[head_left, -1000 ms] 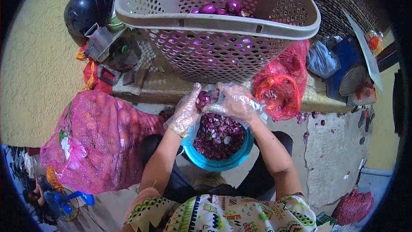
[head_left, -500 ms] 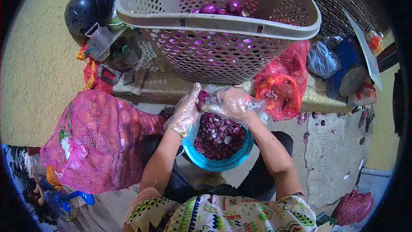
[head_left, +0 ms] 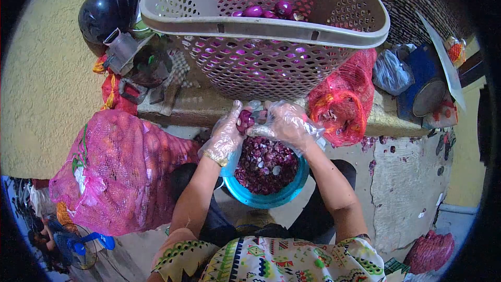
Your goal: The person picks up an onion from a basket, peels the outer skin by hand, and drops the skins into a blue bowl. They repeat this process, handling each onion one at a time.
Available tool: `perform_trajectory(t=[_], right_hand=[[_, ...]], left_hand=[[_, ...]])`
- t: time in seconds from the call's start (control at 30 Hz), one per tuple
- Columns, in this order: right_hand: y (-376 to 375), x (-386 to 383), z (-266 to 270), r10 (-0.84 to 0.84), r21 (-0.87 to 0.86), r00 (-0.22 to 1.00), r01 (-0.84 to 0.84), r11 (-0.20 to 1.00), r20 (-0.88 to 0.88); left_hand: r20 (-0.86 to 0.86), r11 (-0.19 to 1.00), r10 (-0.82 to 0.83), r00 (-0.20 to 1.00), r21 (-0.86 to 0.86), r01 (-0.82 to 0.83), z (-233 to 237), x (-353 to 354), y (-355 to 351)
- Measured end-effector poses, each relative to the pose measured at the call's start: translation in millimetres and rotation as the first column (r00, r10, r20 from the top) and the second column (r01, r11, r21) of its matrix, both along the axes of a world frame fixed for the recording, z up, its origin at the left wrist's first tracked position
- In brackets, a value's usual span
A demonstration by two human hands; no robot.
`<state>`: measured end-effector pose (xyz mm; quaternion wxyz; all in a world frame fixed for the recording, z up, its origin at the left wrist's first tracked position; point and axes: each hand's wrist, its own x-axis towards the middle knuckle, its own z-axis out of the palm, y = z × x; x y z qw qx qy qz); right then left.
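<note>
Above a blue basin (head_left: 245,198) of purple peelings, my left hand (head_left: 223,138), in a clear plastic glove, grips a purple onion (head_left: 245,120). My right hand (head_left: 287,125), also gloved, is closed around a small blade (head_left: 259,117) whose handle is hidden in the fingers; its thumb is near the onion's lower side. Behind both hands stands a large perforated basket (head_left: 292,28) with peeled purple onions (head_left: 254,11) inside.
At the left bulges a pink mesh sack (head_left: 122,177) of onions. An open red net bag (head_left: 342,115) rests right of the basket on the ledge (head_left: 203,112). A black helmet (head_left: 99,18) is at upper left. A person (head_left: 47,235) shows at the far lower left.
The onion has turned in my left hand, showing a paler spot. My right hand has rotated slightly and the blade is now more visible beside the onion.
</note>
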<state>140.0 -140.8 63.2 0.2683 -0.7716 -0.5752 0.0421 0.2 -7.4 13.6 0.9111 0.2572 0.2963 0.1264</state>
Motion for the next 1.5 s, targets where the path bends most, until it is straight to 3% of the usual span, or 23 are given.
perform_trajectory(t=[0.17, 0.23, 0.5, 0.67, 0.73, 0.8, 0.9, 0.97, 1.03, 1.07, 1.13, 1.27, 1.33, 1.5], right_hand=[[4.7, 0.6, -16.7, 0.037, -0.011, 0.999, -0.037, 0.999, -0.023], [6.0, -1.3, -18.3, 0.029, -0.015, 1.0, -0.029, 0.999, -0.002], [5.2, -1.9, -11.3, 0.061, -0.119, 0.997, -0.055, 0.991, 0.051], [5.8, -0.2, -35.0, 0.25, -0.227, 0.961, -0.219, 0.949, 0.119], [6.3, -3.8, -22.0, 0.279, -0.264, 0.957, -0.25, 0.931, 0.077], [6.2, -4.4, -18.4, 0.382, -0.314, 0.924, -0.355, 0.88, 0.025], [2.2, -1.8, -9.1, 0.246, -0.228, 0.969, -0.233, 0.945, 0.033], [3.3, 0.1, -5.0, 0.147, -0.192, 0.989, -0.143, 0.971, 0.008], [3.3, -0.4, 4.6, 0.015, -0.136, 0.999, -0.019, 0.99, -0.029], [3.6, -0.1, 1.1, 0.015, -0.136, 0.999, -0.019, 0.991, -0.029], [4.3, 0.1, -7.3, 0.0, 0.069, 0.995, 0.007, 0.998, -0.1], [4.0, 1.1, -10.1, -0.018, -0.004, 0.999, 0.018, 1.0, -0.044], [4.4, 1.4, -12.9, 0.021, 0.032, 0.999, -0.022, 0.999, 0.035], [6.2, 0.5, -18.9, 0.028, -0.019, 0.999, -0.028, 0.999, 0.025]], left_hand=[[-0.051, 0.996, -0.052, 0.997, 0.07, 0.056, -23.0, -3.8, 11.3], [-0.037, 0.992, 0.057, 0.998, -0.11, -0.061, -21.4, -0.1, 8.8], [0.018, 0.986, 0.135, 0.991, -0.104, -0.133, -9.6, 4.1, 2.1], [-0.033, 0.989, 0.09, 0.995, -0.117, -0.093, -8.0, 1.3, 9.9], [-0.18, 0.963, 0.23, 0.956, -0.102, -0.251, -7.3, 5.3, 8.8], [-0.243, 0.978, 0.201, 0.949, 0.001, -0.207, -29.6, 0.0, 15.2], [-0.097, 0.985, 0.175, 0.98, 0.02, -0.174, -45.6, -0.4, 17.8], [-0.07, 0.999, 0.037, 0.997, 0.025, -0.035, -23.5, -3.1, 11.9], [-0.073, 0.997, 0.038, 0.997, 0.064, -0.034, 3.6, -3.1, 1.3], [-0.077, 0.994, 0.039, 0.996, 0.103, -0.031, 14.8, -1.7, -3.6], [-0.066, 0.996, 0.084, 0.994, 0.037, -0.082, 29.9, 3.1, -10.2], [-0.083, 0.986, 0.148, 0.985, -0.07, -0.154, 14.9, 6.7, -7.5], [-0.094, 0.986, 0.144, 0.985, -0.066, -0.15, 8.5, 4.7, -4.5], [-0.089, 0.994, 0.11, 0.99, 0.009, -0.11, -13.1, -0.4, 3.6]])
